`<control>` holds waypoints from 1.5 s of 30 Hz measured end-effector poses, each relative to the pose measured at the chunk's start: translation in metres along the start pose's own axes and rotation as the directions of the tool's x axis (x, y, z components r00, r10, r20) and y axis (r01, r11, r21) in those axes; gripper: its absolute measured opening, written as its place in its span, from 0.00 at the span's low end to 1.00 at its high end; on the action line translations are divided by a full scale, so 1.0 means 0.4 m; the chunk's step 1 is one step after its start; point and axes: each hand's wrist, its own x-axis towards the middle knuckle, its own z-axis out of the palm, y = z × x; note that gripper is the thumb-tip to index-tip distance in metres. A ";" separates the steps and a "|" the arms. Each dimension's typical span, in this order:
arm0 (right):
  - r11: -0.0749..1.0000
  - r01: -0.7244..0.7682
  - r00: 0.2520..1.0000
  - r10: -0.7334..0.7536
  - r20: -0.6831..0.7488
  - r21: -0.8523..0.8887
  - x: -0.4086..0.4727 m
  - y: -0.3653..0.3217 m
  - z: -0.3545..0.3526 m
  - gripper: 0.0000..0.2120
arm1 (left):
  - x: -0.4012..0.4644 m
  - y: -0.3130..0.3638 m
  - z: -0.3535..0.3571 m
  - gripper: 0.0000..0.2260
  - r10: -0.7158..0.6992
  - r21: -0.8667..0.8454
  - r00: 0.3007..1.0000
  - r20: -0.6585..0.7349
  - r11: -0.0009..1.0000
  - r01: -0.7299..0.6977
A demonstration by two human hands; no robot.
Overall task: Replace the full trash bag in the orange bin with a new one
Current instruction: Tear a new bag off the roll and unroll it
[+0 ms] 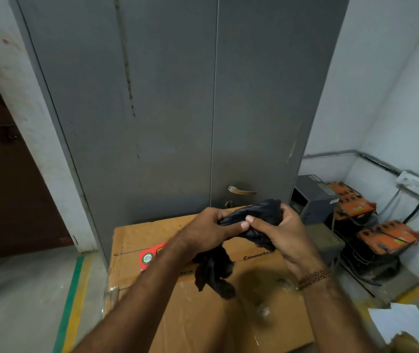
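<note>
Both hands hold the crumpled black trash bag (pixel 251 217) above the cardboard box (pixel 152 240): left hand (pixel 213 225) and right hand (pixel 279 230) each pinch it in a closed grip, tail dangling. Thin film could tear if tugged apart hard, or slip free. No orange bin is visible; the bag's mouth cannot be made out

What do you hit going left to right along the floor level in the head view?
Dark doorway → green and yellow floor stripe → cardboard box → grey machine → orange units.
</note>
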 end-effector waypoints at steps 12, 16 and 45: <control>0.925 -0.156 0.984 0.114 0.139 0.346 -0.004 -0.016 -0.029 0.25 | 0.011 -0.029 -0.066 0.21 -0.101 0.102 0.976 -0.195 0.987 0.123; 0.899 -0.158 0.983 0.102 0.155 0.408 0.003 -0.014 -0.033 0.19 | 0.016 -0.039 -0.090 0.21 -0.099 0.089 0.972 -0.212 0.989 0.120; 0.994 0.063 0.998 -0.063 -0.002 -0.092 0.011 -0.030 0.027 0.22 | 0.031 0.015 -0.070 0.05 0.099 0.364 0.992 -0.075 0.929 -0.065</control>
